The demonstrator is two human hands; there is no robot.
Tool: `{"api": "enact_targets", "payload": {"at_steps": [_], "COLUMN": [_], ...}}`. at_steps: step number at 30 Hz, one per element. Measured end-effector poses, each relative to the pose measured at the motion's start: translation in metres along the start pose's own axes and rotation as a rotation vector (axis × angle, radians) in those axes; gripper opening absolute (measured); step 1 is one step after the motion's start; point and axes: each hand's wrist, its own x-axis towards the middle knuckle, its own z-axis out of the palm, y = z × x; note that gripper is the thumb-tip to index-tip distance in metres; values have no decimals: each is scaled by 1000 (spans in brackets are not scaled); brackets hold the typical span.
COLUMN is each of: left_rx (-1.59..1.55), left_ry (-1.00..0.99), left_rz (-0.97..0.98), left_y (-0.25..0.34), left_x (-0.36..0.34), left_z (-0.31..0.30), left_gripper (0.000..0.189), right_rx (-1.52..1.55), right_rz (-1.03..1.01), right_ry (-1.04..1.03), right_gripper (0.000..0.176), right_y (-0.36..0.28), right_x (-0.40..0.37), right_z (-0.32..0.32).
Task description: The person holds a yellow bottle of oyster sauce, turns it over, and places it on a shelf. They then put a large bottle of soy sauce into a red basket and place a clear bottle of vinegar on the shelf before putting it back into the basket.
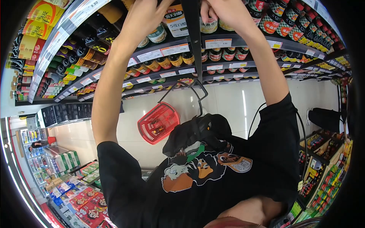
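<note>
Both arms reach up to a supermarket shelf (pixel 218 42) at the top of the head view. My left hand (pixel 146 15) is in front of bottles, just left of a white and orange vinegar package (pixel 176 21); its fingertips are cut off by the top edge. Right of the dark shelf upright (pixel 195 41), my right hand (pixel 224 11) has curled fingers over jars with pale labels (pixel 208 24). What the fingers hold, if anything, is hidden. A jar with a teal label (pixel 157 35) stands below my left hand.
A red basket (pixel 159 123) with a few items and a black handle is on the pale floor (pixel 224 100). Lower shelves hold rows of bottles. Stacked goods (pixel 85 205) stand lower left, another rack (pixel 319 174) lower right. A person in dark trousers (pixel 325 119) is at the right.
</note>
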Motion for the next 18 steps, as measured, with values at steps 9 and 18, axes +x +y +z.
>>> {"api": "enact_targets", "payload": {"at_steps": [9, 18], "left_rx": [-52, -122], "left_ry": [-4, 69], "left_rz": [-268, -291], "left_y": [24, 24], "left_x": [2, 1], "left_z": [-3, 3], "left_gripper": [45, 42], "right_rx": [49, 11], "right_rz": [89, 21], "right_ry": [9, 350], "right_gripper": [43, 25], "right_y": [9, 31], "right_x": [-23, -57], "right_z": [11, 0]}}
